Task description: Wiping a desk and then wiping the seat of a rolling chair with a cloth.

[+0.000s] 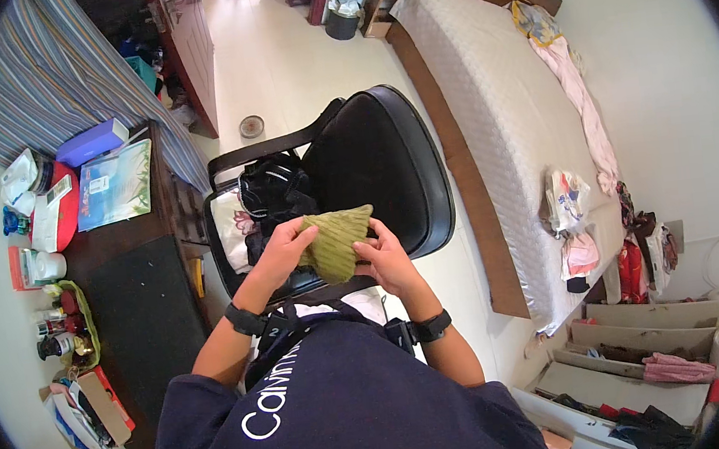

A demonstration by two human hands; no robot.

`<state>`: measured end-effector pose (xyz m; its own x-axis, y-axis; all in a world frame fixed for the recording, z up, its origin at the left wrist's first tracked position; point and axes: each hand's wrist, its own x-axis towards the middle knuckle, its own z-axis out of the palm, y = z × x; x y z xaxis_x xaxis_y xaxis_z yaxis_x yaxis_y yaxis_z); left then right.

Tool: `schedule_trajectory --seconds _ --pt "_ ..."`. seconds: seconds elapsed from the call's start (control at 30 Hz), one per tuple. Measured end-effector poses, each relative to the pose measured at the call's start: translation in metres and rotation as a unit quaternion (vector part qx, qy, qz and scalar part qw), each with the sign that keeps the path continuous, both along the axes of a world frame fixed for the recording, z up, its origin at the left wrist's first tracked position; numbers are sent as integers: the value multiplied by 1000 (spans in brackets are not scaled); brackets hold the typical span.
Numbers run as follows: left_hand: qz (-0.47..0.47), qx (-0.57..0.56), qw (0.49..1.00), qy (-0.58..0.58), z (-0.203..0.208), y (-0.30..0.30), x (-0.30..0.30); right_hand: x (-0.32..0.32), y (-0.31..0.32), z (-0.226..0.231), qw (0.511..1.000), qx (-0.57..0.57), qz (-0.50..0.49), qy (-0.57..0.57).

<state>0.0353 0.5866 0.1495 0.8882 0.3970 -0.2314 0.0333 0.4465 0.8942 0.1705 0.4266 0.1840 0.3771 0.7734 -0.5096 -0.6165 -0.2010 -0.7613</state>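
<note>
Over a black chair [370, 158], both my hands hold a small olive-green ribbed knit cloth [337, 244]; its exact kind is not clear. My left hand [282, 252] pinches the cloth's left edge, thumb on top. On the opposite edge, the fingers and thumb of my right hand [387, 261] close on it. Dark clothing [275, 188] lies on the chair just beyond my left hand. Beside that is a white garment [232, 225] with a floral pattern.
A dark desk [134, 292] with boxes and bottles stands on the left. To the right is a bed [479, 115] with clothes [569, 88] along its far side. Open drawers [641, 318] holding clothes stick out at the lower right. A round object [252, 127] sits on the floor.
</note>
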Motion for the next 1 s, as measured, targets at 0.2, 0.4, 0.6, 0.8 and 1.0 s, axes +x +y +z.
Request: schedule_trajectory --seconds 0.2,0.4,0.6,0.8,1.0 --pt "228 62 970 49 -60 15 11 78 -34 -13 883 -63 -95 -455" --pt "257 299 909 134 -102 20 85 179 -2 17 736 -117 -84 -662" --pt "162 71 975 132 -114 -22 173 188 25 -26 660 -247 92 -704" --pt "136 212 968 -16 -125 -39 180 191 25 -29 660 -259 104 -697" --pt "138 450 881 47 -113 -44 197 188 26 -20 658 -264 119 -695"
